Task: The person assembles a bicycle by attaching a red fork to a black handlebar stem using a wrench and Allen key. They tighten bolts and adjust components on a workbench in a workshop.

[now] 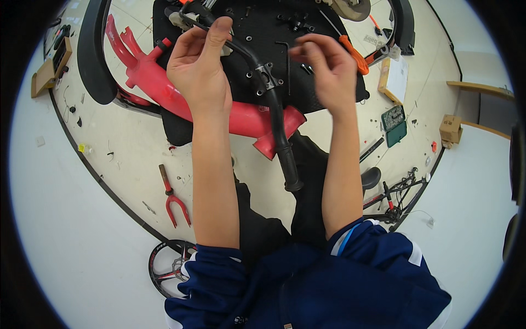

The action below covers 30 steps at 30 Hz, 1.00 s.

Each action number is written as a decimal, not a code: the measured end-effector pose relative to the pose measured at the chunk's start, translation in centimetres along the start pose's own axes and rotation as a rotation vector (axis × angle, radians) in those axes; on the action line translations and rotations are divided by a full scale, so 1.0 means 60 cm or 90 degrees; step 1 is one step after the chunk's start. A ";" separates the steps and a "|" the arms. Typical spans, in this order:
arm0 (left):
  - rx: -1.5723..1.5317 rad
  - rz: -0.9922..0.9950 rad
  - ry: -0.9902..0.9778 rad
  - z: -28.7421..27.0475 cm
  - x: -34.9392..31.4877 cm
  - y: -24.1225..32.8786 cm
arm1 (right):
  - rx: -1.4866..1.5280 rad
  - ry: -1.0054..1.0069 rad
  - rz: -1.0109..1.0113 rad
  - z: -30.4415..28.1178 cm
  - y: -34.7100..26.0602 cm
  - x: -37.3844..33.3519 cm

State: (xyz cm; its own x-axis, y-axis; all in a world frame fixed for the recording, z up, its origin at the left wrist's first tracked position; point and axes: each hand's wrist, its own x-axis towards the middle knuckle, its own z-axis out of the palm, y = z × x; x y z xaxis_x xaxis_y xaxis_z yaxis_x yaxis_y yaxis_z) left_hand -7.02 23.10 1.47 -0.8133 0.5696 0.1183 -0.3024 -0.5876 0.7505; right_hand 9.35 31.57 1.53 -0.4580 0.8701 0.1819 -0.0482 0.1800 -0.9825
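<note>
Black mat (329, 93) | left hand (198, 66) grips curved black handlebar (274, 109) | right hand (329, 68) blurred, seemingly pinched empty

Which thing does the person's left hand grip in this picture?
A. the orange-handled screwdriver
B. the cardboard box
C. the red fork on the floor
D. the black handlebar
D: the left hand closes round the upper end of the black handlebar, above the red frame.

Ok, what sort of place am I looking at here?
Probably a bike assembly or repair workshop. A red frame lies on the table under a black handlebar, a red fork sits nearby, and a wheel is at the table's edge.
</note>
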 end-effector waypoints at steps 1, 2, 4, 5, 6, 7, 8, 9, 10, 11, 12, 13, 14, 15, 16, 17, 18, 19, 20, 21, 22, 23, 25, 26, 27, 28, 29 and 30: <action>0.007 -0.013 -0.018 0.001 -0.001 0.001 | -0.059 0.043 0.035 -0.022 0.003 0.000; 0.014 -0.025 -0.035 0.000 -0.002 0.003 | -0.118 0.085 0.069 -0.041 0.007 -0.002; 0.073 -0.026 -0.063 0.005 -0.007 0.004 | -0.326 0.048 0.127 -0.067 0.021 -0.008; 0.101 -0.027 -0.077 0.009 -0.010 0.004 | -0.430 0.030 0.155 -0.074 0.027 -0.009; 0.118 -0.031 -0.092 0.013 -0.012 0.005 | -0.480 0.021 0.148 -0.080 0.035 -0.008; 0.135 -0.035 -0.106 0.017 -0.016 0.006 | -0.531 0.014 0.143 -0.081 0.037 -0.007; 0.152 -0.039 -0.121 0.022 -0.021 0.008 | -0.581 0.005 0.137 -0.083 0.039 -0.006; 0.153 -0.041 -0.133 0.031 -0.027 0.009 | -0.575 0.010 0.123 -0.087 0.045 -0.005; 0.172 -0.047 -0.146 0.029 -0.031 0.010 | -0.561 0.034 0.097 -0.079 0.039 -0.006; 0.191 -0.053 -0.160 0.027 -0.033 0.010 | -0.546 0.058 0.072 -0.071 0.032 -0.007; 0.211 -0.059 -0.174 0.025 -0.034 0.010 | -0.530 0.082 0.046 -0.064 0.023 -0.008; 0.242 -0.046 -0.187 0.027 -0.035 0.007 | -0.393 0.070 0.066 -0.057 0.007 -0.010; 0.231 -0.048 -0.191 0.028 -0.037 0.005 | -0.254 0.056 0.085 -0.047 -0.009 -0.013; 0.221 -0.051 -0.195 0.031 -0.039 0.002 | -0.115 0.042 0.103 -0.038 -0.022 -0.015; 0.211 -0.055 -0.200 0.031 -0.042 0.000 | -0.072 -0.002 0.079 -0.030 -0.031 -0.018; 0.228 -0.046 -0.204 0.031 -0.043 0.000 | -0.029 -0.046 0.055 -0.024 -0.039 -0.021; 0.245 -0.038 -0.208 0.030 -0.044 0.000 | 0.014 -0.089 0.030 -0.016 -0.042 -0.023; 0.258 -0.030 -0.215 0.033 -0.044 0.000 | 0.045 -0.103 0.014 -0.007 -0.044 -0.023; 0.272 -0.021 -0.221 0.035 -0.044 -0.001 | 0.026 -0.116 0.007 -0.005 -0.041 -0.024; 0.269 -0.024 -0.221 0.035 -0.044 -0.002 | 0.007 -0.129 0.001 -0.004 -0.037 -0.026; 0.267 -0.026 -0.220 0.034 -0.043 -0.003 | -0.011 -0.143 -0.005 -0.003 -0.035 -0.026; 0.265 -0.028 -0.218 0.034 -0.043 -0.003 | -0.030 -0.142 0.004 -0.001 -0.034 -0.026; 0.287 -0.007 -0.227 0.034 -0.044 -0.001 | -0.065 -0.142 -0.005 0.002 -0.030 -0.025; 0.298 0.004 -0.232 0.034 -0.045 0.000 | -0.083 -0.142 -0.009 0.004 -0.029 -0.025; 0.304 0.008 -0.238 0.032 -0.044 -0.001 | -0.085 -0.137 -0.017 0.005 -0.027 -0.025; 0.311 0.011 -0.243 0.029 -0.042 -0.002 | -0.086 -0.132 -0.024 0.006 -0.026 -0.025; 0.317 0.015 -0.249 0.026 -0.041 -0.003 | -0.087 -0.127 -0.031 0.007 -0.026 -0.026; 0.304 0.022 -0.272 0.025 -0.041 -0.006 | -0.103 -0.132 -0.033 0.005 -0.028 -0.026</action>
State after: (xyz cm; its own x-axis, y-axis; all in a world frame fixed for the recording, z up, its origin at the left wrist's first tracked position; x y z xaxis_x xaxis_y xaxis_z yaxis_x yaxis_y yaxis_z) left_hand -4.18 22.78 1.91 -0.5194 0.7915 0.3222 0.0553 -0.3452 0.9369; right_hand 9.90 29.78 2.89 -0.6309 0.7486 0.2039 0.0587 0.3081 -0.9495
